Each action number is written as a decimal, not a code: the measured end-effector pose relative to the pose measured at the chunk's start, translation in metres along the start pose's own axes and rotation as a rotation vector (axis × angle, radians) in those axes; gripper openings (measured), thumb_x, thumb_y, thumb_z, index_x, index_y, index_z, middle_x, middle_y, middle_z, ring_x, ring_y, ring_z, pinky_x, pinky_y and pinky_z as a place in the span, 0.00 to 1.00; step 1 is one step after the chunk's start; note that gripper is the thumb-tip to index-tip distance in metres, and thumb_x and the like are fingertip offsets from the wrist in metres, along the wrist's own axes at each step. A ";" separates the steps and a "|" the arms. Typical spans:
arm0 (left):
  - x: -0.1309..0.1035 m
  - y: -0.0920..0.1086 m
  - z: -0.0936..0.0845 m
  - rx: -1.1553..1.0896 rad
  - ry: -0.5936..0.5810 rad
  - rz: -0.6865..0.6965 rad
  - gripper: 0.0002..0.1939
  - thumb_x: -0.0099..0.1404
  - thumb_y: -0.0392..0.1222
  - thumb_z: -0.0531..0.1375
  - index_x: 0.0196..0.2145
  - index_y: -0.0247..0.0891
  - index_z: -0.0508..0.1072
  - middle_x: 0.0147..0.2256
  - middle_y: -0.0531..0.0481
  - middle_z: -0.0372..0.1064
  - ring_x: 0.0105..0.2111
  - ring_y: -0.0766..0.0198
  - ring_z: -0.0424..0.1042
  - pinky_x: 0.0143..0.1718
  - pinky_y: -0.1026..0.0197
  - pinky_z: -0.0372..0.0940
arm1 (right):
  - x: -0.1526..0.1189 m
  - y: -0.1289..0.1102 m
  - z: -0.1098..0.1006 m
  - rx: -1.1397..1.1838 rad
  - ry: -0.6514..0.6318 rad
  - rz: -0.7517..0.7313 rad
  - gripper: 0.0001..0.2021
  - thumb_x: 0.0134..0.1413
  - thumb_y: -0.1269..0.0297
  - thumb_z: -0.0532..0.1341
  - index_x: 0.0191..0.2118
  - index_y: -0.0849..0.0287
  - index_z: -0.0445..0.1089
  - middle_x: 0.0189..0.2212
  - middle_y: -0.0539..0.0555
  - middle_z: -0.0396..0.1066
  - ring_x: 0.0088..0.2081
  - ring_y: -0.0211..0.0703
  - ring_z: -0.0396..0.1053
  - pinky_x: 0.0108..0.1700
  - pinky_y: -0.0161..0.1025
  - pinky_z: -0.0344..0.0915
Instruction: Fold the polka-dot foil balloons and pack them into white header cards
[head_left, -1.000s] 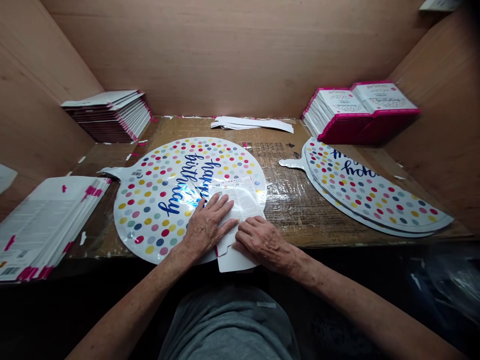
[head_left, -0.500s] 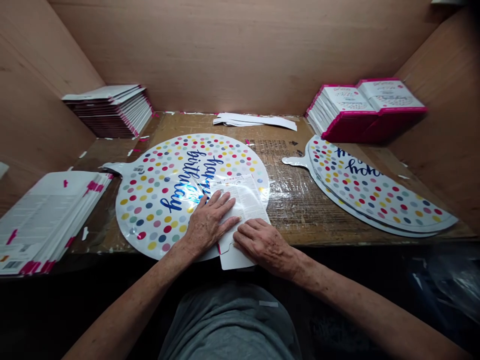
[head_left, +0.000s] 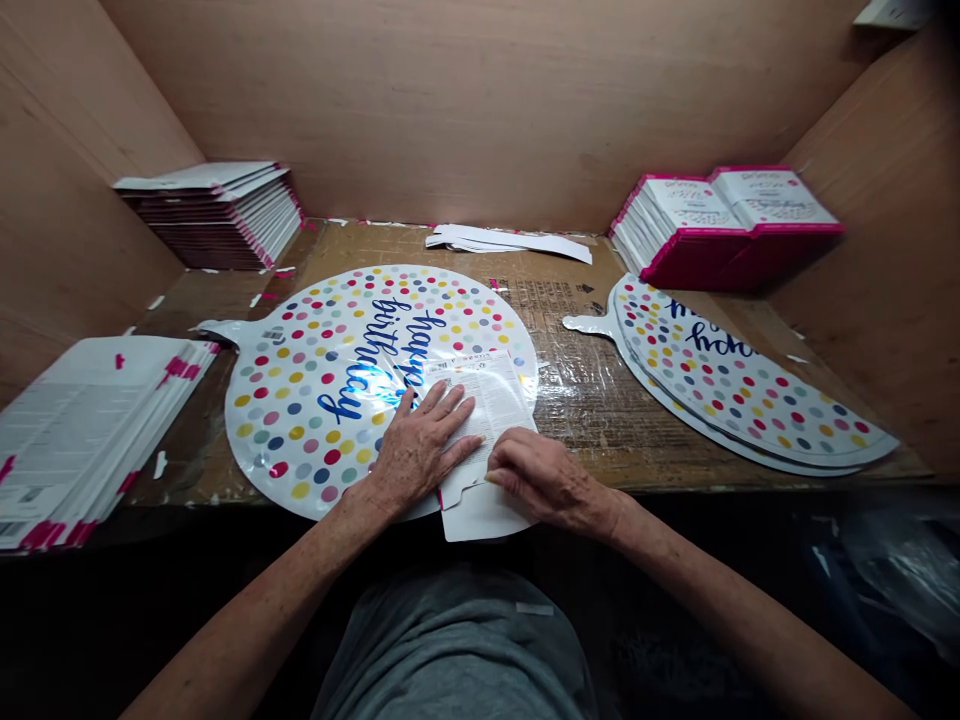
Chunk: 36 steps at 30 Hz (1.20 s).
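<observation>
A flat foil balloon [head_left: 300, 400], white with coloured dots and blue "happy birthday" lettering, lies in front of me. On its right part rests a white printed card sleeve [head_left: 495, 395] with a plain flap [head_left: 480, 520] reaching past the table's front edge. My left hand [head_left: 420, 445] lies open, fingers spread, pressing on the sleeve's left side and the balloon. At the sleeve's lower right edge, just above the flap, my right hand [head_left: 551, 480] is closed with curled fingers. Its fingertips are partly hidden, so I cannot tell what is pinched.
More folded-over dotted balloons [head_left: 720, 390] lie to the right. Printed sleeves [head_left: 82, 430] are fanned at the left front. A stack of sleeves [head_left: 217, 215] stands at the back left, pink-edged packets [head_left: 742, 230] at the back right. White paper strips [head_left: 510, 243] lie by the back wall.
My right hand has shifted slightly right and lifted its knuckles, with the fingers curling in more. More of the flap shows. My left hand stays in place on the sleeve.
</observation>
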<state>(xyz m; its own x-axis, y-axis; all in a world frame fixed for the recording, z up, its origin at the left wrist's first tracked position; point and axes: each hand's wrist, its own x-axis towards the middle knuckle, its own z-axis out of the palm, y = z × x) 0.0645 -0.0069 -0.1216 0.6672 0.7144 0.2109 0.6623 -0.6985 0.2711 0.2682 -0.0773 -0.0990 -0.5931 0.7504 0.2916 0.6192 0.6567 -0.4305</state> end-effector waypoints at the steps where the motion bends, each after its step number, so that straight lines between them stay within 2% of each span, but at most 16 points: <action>1: 0.000 0.000 -0.001 0.002 -0.006 -0.001 0.24 0.71 0.52 0.52 0.61 0.42 0.67 0.63 0.42 0.61 0.66 0.45 0.54 0.64 0.33 0.47 | 0.001 0.000 0.001 0.011 0.032 0.013 0.10 0.70 0.64 0.51 0.38 0.59 0.66 0.35 0.55 0.71 0.37 0.41 0.67 0.40 0.37 0.64; 3: 0.000 0.000 -0.002 0.013 -0.019 -0.002 0.23 0.72 0.50 0.52 0.61 0.41 0.66 0.63 0.41 0.61 0.66 0.44 0.54 0.64 0.33 0.48 | 0.004 -0.001 0.006 -0.057 0.040 -0.010 0.10 0.69 0.63 0.53 0.38 0.59 0.68 0.37 0.56 0.72 0.39 0.42 0.67 0.40 0.38 0.64; 8: 0.000 -0.002 -0.002 0.040 -0.047 0.003 0.24 0.71 0.46 0.52 0.62 0.38 0.65 0.64 0.41 0.59 0.66 0.44 0.53 0.63 0.34 0.49 | 0.022 -0.001 0.019 -0.321 -0.067 -0.148 0.11 0.67 0.61 0.57 0.36 0.62 0.70 0.38 0.57 0.73 0.38 0.45 0.67 0.41 0.42 0.63; 12: 0.000 -0.002 -0.001 0.034 -0.034 -0.005 0.23 0.72 0.47 0.51 0.61 0.40 0.66 0.64 0.41 0.60 0.66 0.45 0.54 0.64 0.35 0.49 | 0.027 0.004 0.013 -0.276 -0.132 -0.144 0.15 0.67 0.57 0.56 0.34 0.63 0.69 0.33 0.57 0.72 0.36 0.45 0.67 0.40 0.42 0.63; 14: 0.000 -0.001 -0.002 0.035 -0.029 -0.016 0.24 0.72 0.50 0.51 0.61 0.41 0.66 0.64 0.42 0.60 0.66 0.45 0.54 0.64 0.36 0.49 | 0.018 0.005 -0.002 -0.108 -0.107 -0.064 0.17 0.70 0.55 0.51 0.34 0.62 0.68 0.31 0.56 0.71 0.34 0.42 0.67 0.38 0.40 0.63; 17: 0.001 -0.002 -0.003 0.041 -0.043 -0.022 0.25 0.72 0.53 0.51 0.61 0.39 0.66 0.64 0.42 0.60 0.66 0.45 0.53 0.64 0.36 0.49 | -0.018 0.004 -0.040 0.245 -0.115 0.154 0.21 0.71 0.52 0.46 0.32 0.59 0.66 0.29 0.52 0.69 0.30 0.38 0.65 0.34 0.35 0.62; 19: 0.002 -0.003 -0.003 0.047 -0.051 -0.013 0.26 0.72 0.54 0.51 0.61 0.39 0.66 0.64 0.41 0.60 0.66 0.44 0.53 0.64 0.36 0.48 | -0.049 0.002 -0.064 0.410 -0.266 0.331 0.23 0.69 0.49 0.48 0.30 0.58 0.67 0.25 0.50 0.68 0.27 0.36 0.64 0.29 0.33 0.60; 21: 0.004 -0.004 -0.004 0.046 -0.051 0.000 0.26 0.72 0.54 0.52 0.61 0.39 0.66 0.64 0.41 0.60 0.66 0.44 0.54 0.64 0.36 0.49 | -0.074 0.000 -0.076 0.372 -0.419 0.498 0.23 0.66 0.47 0.54 0.26 0.58 0.68 0.20 0.48 0.67 0.22 0.35 0.63 0.25 0.32 0.57; 22: 0.005 -0.005 -0.004 0.042 -0.049 0.006 0.26 0.71 0.54 0.52 0.61 0.39 0.66 0.64 0.41 0.60 0.66 0.44 0.54 0.64 0.35 0.50 | -0.082 -0.002 -0.074 0.264 -0.394 0.542 0.22 0.63 0.47 0.57 0.25 0.59 0.69 0.19 0.48 0.67 0.22 0.36 0.63 0.24 0.33 0.57; 24: 0.007 -0.005 -0.005 0.025 -0.032 0.012 0.25 0.70 0.53 0.54 0.60 0.38 0.67 0.63 0.40 0.62 0.65 0.43 0.55 0.63 0.34 0.52 | -0.084 -0.006 -0.059 0.001 -0.183 0.468 0.20 0.58 0.46 0.63 0.29 0.60 0.72 0.24 0.53 0.72 0.27 0.40 0.68 0.30 0.36 0.64; 26: 0.006 -0.004 -0.007 -0.006 0.033 0.006 0.25 0.70 0.52 0.56 0.58 0.36 0.68 0.62 0.37 0.62 0.65 0.43 0.56 0.62 0.35 0.54 | -0.074 -0.011 -0.032 -0.192 0.042 0.224 0.20 0.56 0.47 0.65 0.42 0.60 0.75 0.40 0.61 0.76 0.42 0.50 0.72 0.44 0.44 0.69; 27: 0.004 -0.003 -0.008 -0.030 0.095 0.003 0.24 0.69 0.51 0.57 0.57 0.34 0.69 0.61 0.36 0.63 0.65 0.43 0.57 0.62 0.36 0.55 | -0.066 -0.012 -0.019 -0.245 0.105 0.092 0.20 0.58 0.50 0.64 0.48 0.60 0.73 0.48 0.64 0.74 0.49 0.53 0.70 0.51 0.48 0.67; 29: -0.008 0.001 -0.011 -0.093 0.233 0.038 0.17 0.70 0.47 0.57 0.50 0.35 0.74 0.58 0.37 0.68 0.63 0.47 0.60 0.62 0.41 0.59 | -0.053 -0.011 0.006 -0.327 0.182 -0.076 0.16 0.64 0.60 0.60 0.54 0.60 0.70 0.54 0.64 0.70 0.57 0.53 0.66 0.57 0.50 0.64; 30: -0.016 0.003 -0.013 -0.128 0.273 0.081 0.14 0.70 0.46 0.57 0.46 0.36 0.75 0.56 0.39 0.70 0.62 0.49 0.62 0.61 0.44 0.61 | -0.048 -0.009 0.014 -0.356 0.206 -0.110 0.13 0.66 0.65 0.57 0.53 0.60 0.70 0.54 0.63 0.71 0.58 0.51 0.65 0.57 0.50 0.64; 32: -0.035 0.007 -0.016 -0.177 0.258 0.188 0.13 0.67 0.50 0.60 0.41 0.39 0.76 0.53 0.41 0.73 0.61 0.49 0.64 0.61 0.44 0.62 | -0.045 -0.004 0.025 -0.383 0.250 -0.140 0.12 0.68 0.69 0.55 0.52 0.60 0.71 0.53 0.61 0.73 0.57 0.49 0.66 0.56 0.48 0.65; 36: -0.065 0.015 -0.016 -0.153 0.174 0.261 0.23 0.60 0.57 0.65 0.46 0.37 0.75 0.56 0.36 0.70 0.61 0.43 0.64 0.59 0.38 0.63 | -0.046 0.001 0.028 -0.347 0.309 -0.174 0.13 0.67 0.61 0.58 0.50 0.62 0.73 0.50 0.62 0.75 0.55 0.50 0.68 0.54 0.48 0.66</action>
<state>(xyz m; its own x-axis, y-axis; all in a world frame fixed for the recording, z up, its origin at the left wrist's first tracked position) 0.0261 -0.0631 -0.1164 0.7304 0.5182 0.4450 0.4096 -0.8536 0.3217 0.2818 -0.1133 -0.1367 -0.5551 0.5805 0.5957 0.6907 0.7208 -0.0588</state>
